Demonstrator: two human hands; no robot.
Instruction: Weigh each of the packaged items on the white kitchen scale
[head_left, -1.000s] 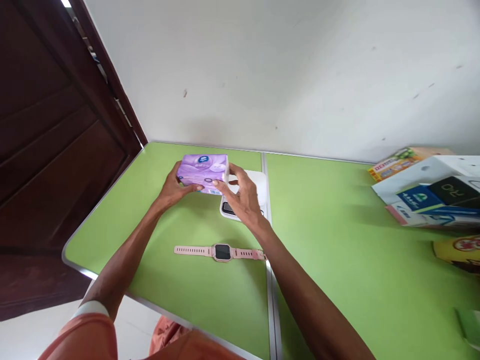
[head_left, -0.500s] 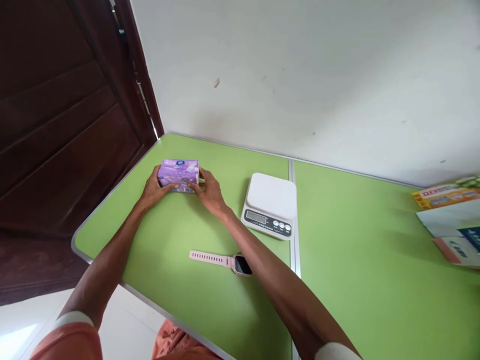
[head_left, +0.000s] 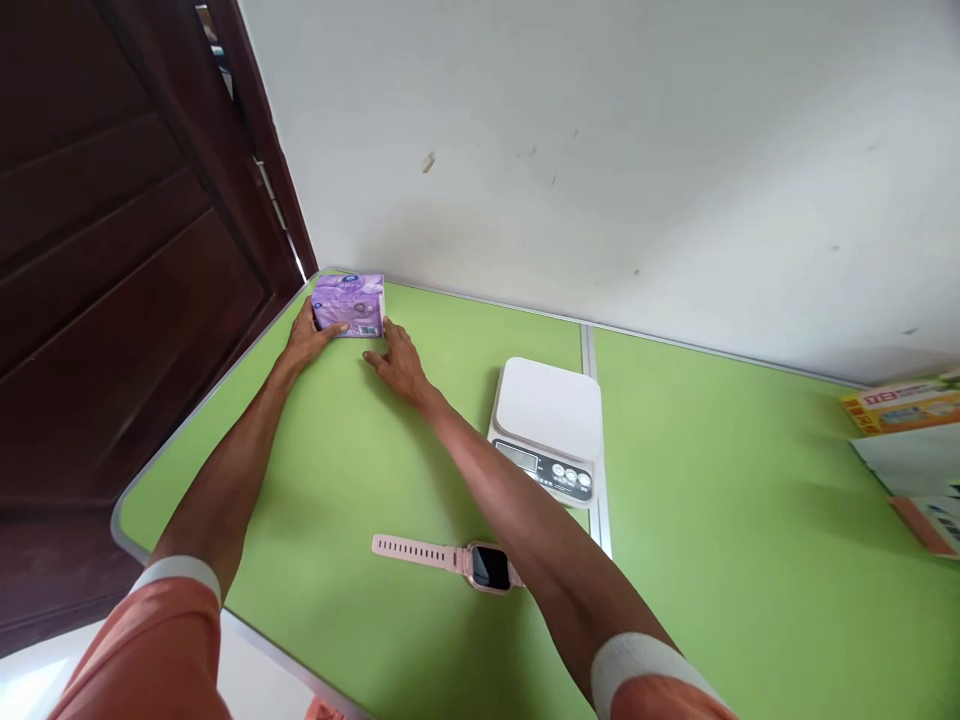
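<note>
A purple pack of tissues [head_left: 346, 305] stands at the far left corner of the table, close to the wall. My left hand [head_left: 306, 338] is closed on its left end, thumb across the lower front and fingers round the side. By the pack's lower right corner is my right hand [head_left: 401, 362], open, its thumb spread away from the fingers; whether a fingertip still touches the pack I cannot tell. Under my right forearm lies a pink smartwatch [head_left: 491, 568], part of its strap hidden. A white kitchen scale [head_left: 551, 410] sits right of that arm, its lower left edge partly covered.
The green table [head_left: 712, 520] has a metal seam beside the scale. Several boxes, one a yellow box [head_left: 900, 403], stand at the right edge. Behind is a white wall [head_left: 562, 180], and a dark wooden door [head_left: 112, 250] is on the left.
The tissue pack has moved away from me toward the far left corner. My right hand has come off its grip and its thumb has left the pack; my left hand keeps hold.
</note>
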